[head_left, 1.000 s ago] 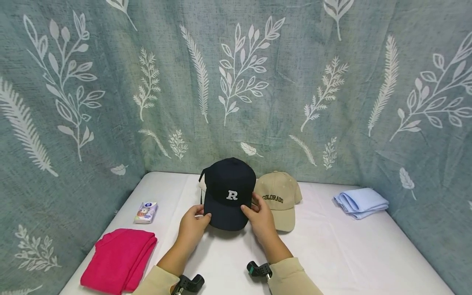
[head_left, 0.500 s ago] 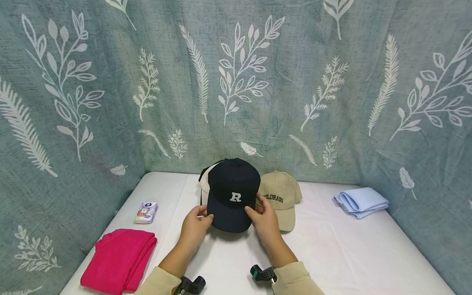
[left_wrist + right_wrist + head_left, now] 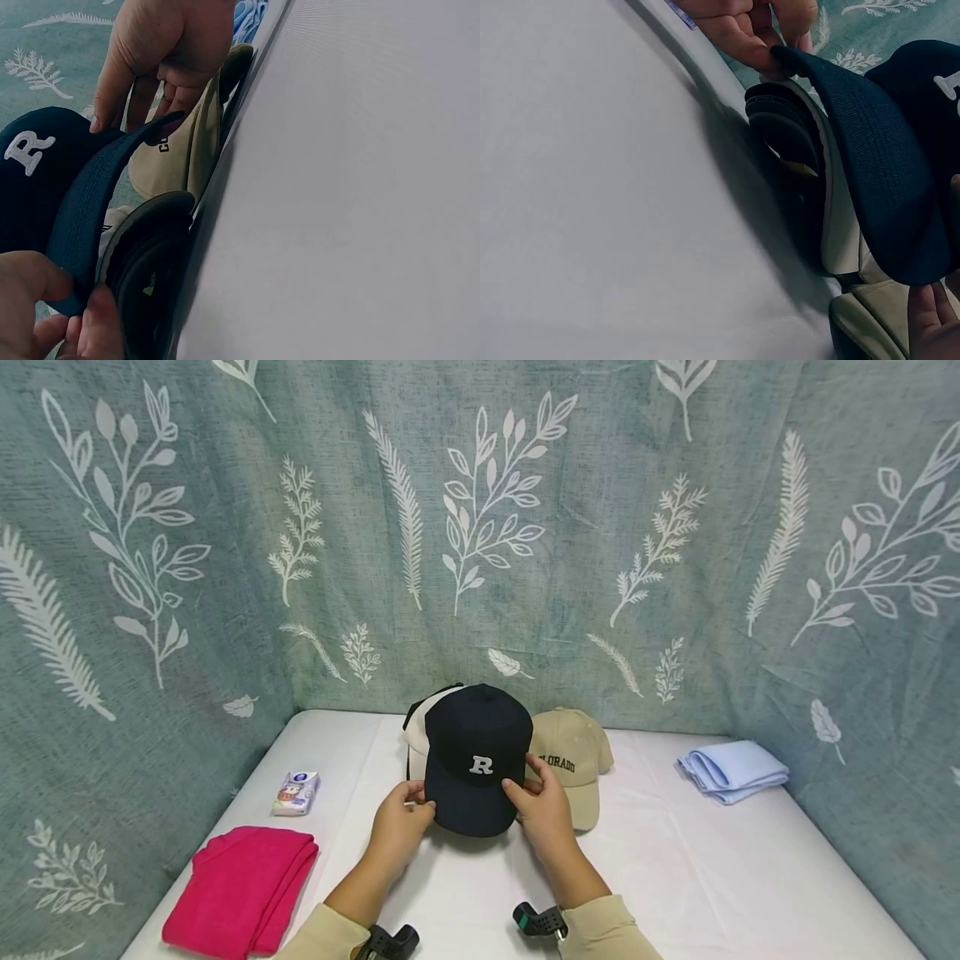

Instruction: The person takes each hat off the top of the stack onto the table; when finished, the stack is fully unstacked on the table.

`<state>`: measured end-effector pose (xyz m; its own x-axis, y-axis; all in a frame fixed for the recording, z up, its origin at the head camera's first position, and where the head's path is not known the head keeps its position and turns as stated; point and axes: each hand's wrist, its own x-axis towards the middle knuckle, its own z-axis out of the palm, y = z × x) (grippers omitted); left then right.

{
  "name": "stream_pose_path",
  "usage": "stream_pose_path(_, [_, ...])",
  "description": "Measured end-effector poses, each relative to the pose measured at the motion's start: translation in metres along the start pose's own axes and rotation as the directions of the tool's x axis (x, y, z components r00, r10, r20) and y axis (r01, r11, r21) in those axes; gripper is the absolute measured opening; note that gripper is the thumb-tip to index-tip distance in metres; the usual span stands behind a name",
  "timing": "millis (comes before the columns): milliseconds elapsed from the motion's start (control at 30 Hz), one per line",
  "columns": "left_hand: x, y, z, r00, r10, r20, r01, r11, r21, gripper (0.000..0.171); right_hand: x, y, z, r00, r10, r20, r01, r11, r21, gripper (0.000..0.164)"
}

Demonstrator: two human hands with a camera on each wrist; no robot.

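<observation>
A navy baseball cap (image 3: 480,727) with a white R faces me, held by its brim in both hands. My left hand (image 3: 400,827) pinches the brim's left edge between thumb and fingers. At the opposite edge, my right hand (image 3: 546,814) pinches with its thumb on top and fingers underneath. Partly hidden behind the navy cap is a white cap (image 3: 417,737), with black showing along its outer side. Dark curved brims (image 3: 150,240) sit just under the held brim in the left wrist view. To the right, a beige COLORADO cap (image 3: 576,739) is partly covered by the right fingers.
Folded pink cloth (image 3: 243,889) lies front left on the white table (image 3: 712,877), with a small tissue pack (image 3: 296,794) behind it. Light blue folded cloth (image 3: 735,770) lies at the right. A patterned curtain (image 3: 480,643) encloses the back and sides.
Both hands have shifted the navy cap a little right and slightly towards me. More of the white cap shows at its left, and it covers more of the beige cap.
</observation>
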<state>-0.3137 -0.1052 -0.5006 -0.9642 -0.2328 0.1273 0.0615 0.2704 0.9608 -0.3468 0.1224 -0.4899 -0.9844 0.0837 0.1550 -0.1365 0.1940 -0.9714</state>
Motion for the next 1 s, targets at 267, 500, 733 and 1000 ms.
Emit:
stream_pose_path(267, [-0.0032,-0.0036,0.0006,1.000,-0.001,0.020,0.001,1.000,-0.015,0.037,-0.0011,0.0046,-0.0007,1.000,0.000,-0.007,0.000,1.000,0.007,0.068])
stream_pose_path(500, [-0.0017,-0.0040,0.0013,1.000,-0.001,0.013,0.001,1.000,-0.017,0.036,-0.0008,0.0044,0.0000,1.000,-0.009,-0.018,0.009,1.000,0.001,0.066])
stream_pose_path(733, [-0.0016,-0.0022,0.0001,1.000,-0.006,0.021,0.007,0.999,-0.045,0.047,-0.0016,0.0026,-0.0005,0.999,-0.024,-0.032,0.024,1.000,-0.013,0.063])
stream_pose_path(1000, [-0.0023,-0.0002,0.0042,0.999,0.047,0.020,-0.046,0.999,-0.025,0.055,0.0021,0.0011,-0.0049,0.998,-0.035,-0.061,0.033,0.999,-0.033,0.060])
